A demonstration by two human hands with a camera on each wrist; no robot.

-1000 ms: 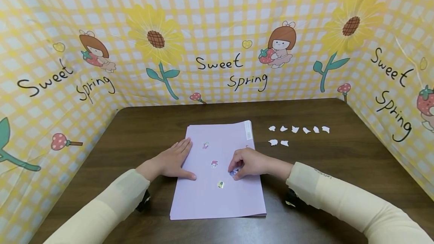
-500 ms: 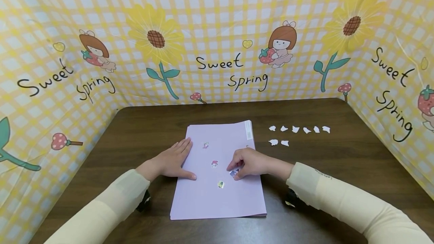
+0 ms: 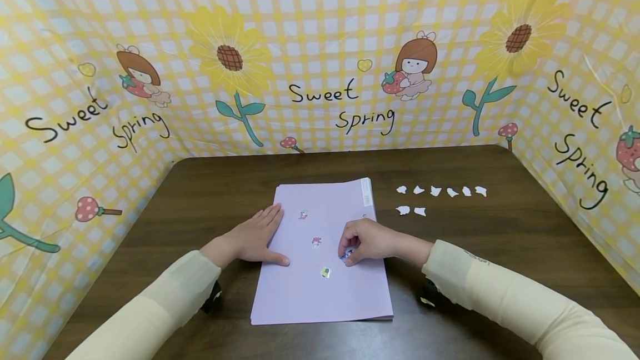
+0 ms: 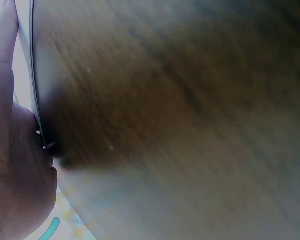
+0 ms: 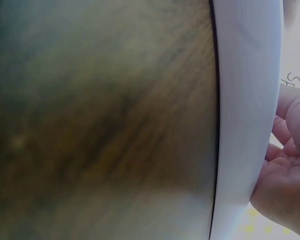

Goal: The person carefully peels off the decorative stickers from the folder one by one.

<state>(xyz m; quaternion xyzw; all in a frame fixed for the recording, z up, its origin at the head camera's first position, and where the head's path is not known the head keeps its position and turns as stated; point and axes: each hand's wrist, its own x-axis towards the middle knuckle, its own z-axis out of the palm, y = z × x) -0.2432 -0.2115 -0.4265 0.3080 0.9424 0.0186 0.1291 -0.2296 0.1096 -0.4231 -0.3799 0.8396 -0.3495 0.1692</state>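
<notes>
a: what do we record for the hands?

b: we find the left hand (image 3: 256, 239) flat, fingers extended, across the left edge of a lilac folder (image 3: 300, 300). the right hand (image 3: 369, 239) has bent fingers; we see its thumb and forefinger pinching a bluish sticker (image 3: 348, 254).

a: where do we place that sticker?

b: over the right half of the folder. we cannot tell whether it is stuck down. to its left we note a pink sticker (image 3: 316, 243) and a yellow-green sticker (image 3: 325, 273), the latter nearer the person.

a: and the worktop (image 3: 480, 232)?

b: dark and wood-grained, bearing the folder. right of the folder we count eight white scraps (image 3: 435, 191): six in the far row, two in the near.

a: wrist views?

b: in the right one we find the folder hiding the fingertips.
</notes>
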